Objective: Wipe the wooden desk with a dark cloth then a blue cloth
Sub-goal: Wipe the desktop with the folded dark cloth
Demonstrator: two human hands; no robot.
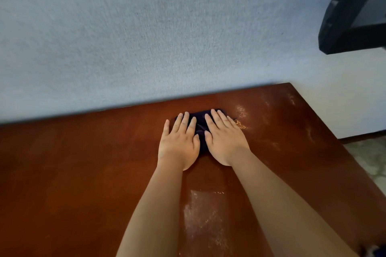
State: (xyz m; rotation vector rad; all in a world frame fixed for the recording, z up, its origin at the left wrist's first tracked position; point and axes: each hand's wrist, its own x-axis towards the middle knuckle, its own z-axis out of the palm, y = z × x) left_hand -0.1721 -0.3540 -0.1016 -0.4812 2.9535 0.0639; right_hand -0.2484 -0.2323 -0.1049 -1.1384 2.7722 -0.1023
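The bench (83, 173) is a reddish-brown wooden top, glossy, with its far edge butted against a pale textured wall. A dark cloth (201, 123) lies bunched on it near that far edge, toward the right half. Pale dusty smears mark the wood: a patch just right of the cloth (241, 119), streaks further along the right side (309, 133), and a broad whitish film on the near part (200, 215). The left half looks even and unmarked.
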